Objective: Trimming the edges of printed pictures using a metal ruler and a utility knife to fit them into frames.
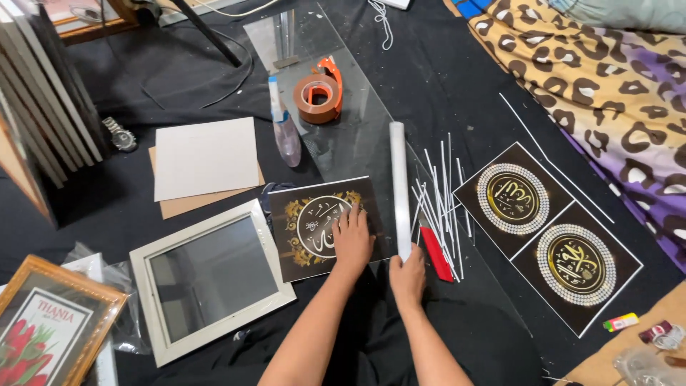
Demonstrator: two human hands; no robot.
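Note:
My left hand [352, 241] lies flat, fingers spread, on a dark print with a gold and white round design [314, 223], which rests on a glass sheet [357, 143]. My right hand [407, 277] grips the near end of a long white ruler-like bar [399, 179] that runs along the print's right edge. A red cutter [436, 254] lies just right of that hand, among several thin white strips [439, 193].
A white empty frame [153, 275] lies left of the print, cardboard sheets [207, 161] behind it. A spray bottle [284, 129] and tape dispenser [319, 93] sit on the glass. Two round-design prints [547, 236] lie right; a wooden framed picture [57, 322] at bottom left.

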